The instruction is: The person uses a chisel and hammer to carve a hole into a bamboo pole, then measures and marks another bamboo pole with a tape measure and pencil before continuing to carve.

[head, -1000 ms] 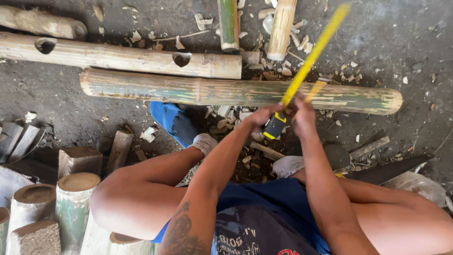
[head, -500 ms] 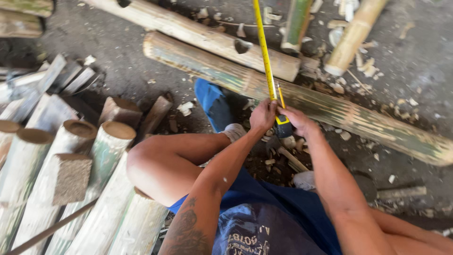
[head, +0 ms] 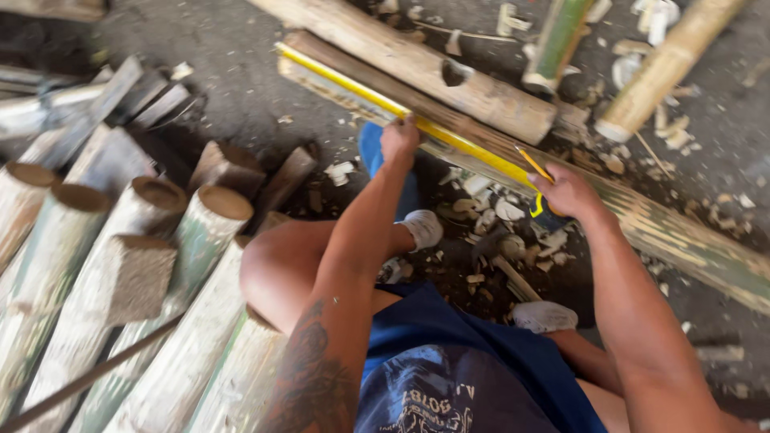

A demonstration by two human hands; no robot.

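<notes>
A yellow tape measure blade point(head: 361, 90) lies stretched along a long greenish bamboo pole point(head: 674, 232) on the ground in front of me. My left hand point(head: 399, 140) presses the blade onto the pole near its left part. My right hand point(head: 568, 192) grips the tape's dark case point(head: 539, 210) and a yellow pencil point(head: 532, 163) further right. I sit on the ground, knees bent, white socks visible.
A second bamboo pole with a cut notch point(head: 449, 76) lies just behind. More poles point(head: 666, 68) lean at the top right. Several cut bamboo sections point(head: 144, 240) are stacked at my left. Wood chips point(head: 497, 216) and scraps litter the dark ground.
The tape, which stood up at an angle, now lies flat along the pole. My left hand has slid left away from my right hand. The view has swung left.
</notes>
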